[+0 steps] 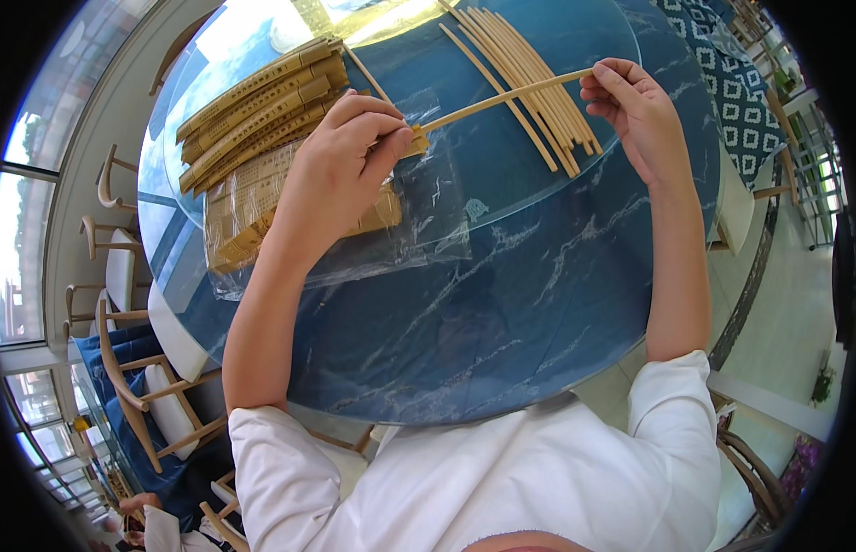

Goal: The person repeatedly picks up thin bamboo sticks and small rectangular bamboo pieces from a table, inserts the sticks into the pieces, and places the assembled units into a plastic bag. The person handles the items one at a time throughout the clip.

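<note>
A pale wooden chopstick (511,96) stretches between my hands above the table. My right hand (635,115) pinches its right end between thumb and fingers. At its other end, my left hand (341,156) is closed around a tan paper chopstick sleeve (419,143), mostly hidden by the fingers. The chopstick meets the sleeve's opening; how far in it reaches cannot be seen. Left of my left hand lies a pile of tan printed sleeves (262,110). Beneath my left forearm is a bundle of flat sleeves (244,207) in a clear plastic bag (437,230). Several loose chopsticks (502,55) lie side by side under the held one.
The round blue marbled table (502,331) carries a glass turntable under these things. A yellow shiny object (373,23) sits at the far edge. Wooden chairs (175,419) stand at the left, a patterned cloth (746,120) at the right. Another person (156,524) is at lower left.
</note>
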A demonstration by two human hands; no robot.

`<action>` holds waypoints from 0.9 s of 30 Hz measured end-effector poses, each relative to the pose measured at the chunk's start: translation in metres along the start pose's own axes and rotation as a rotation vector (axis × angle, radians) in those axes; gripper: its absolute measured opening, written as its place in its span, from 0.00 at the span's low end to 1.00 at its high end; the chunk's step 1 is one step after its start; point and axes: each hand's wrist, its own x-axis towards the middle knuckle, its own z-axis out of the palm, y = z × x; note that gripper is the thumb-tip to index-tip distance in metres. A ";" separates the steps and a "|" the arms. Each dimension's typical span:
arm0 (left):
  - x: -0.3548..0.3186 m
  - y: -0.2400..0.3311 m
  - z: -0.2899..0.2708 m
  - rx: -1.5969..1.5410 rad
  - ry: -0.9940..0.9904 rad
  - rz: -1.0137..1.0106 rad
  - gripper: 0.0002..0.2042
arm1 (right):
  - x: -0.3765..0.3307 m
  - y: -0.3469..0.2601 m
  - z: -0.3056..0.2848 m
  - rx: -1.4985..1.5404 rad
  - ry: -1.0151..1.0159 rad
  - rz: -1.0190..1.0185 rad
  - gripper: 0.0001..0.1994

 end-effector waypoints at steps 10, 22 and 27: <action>-0.001 0.000 -0.004 -0.014 0.009 -0.032 0.10 | 0.001 -0.001 0.001 0.124 0.006 -0.001 0.11; 0.001 0.005 -0.004 0.086 0.075 0.047 0.07 | -0.011 -0.003 0.027 0.078 -0.059 0.081 0.09; 0.000 0.006 -0.006 0.170 0.047 0.044 0.07 | -0.012 -0.001 0.027 0.058 -0.074 0.063 0.10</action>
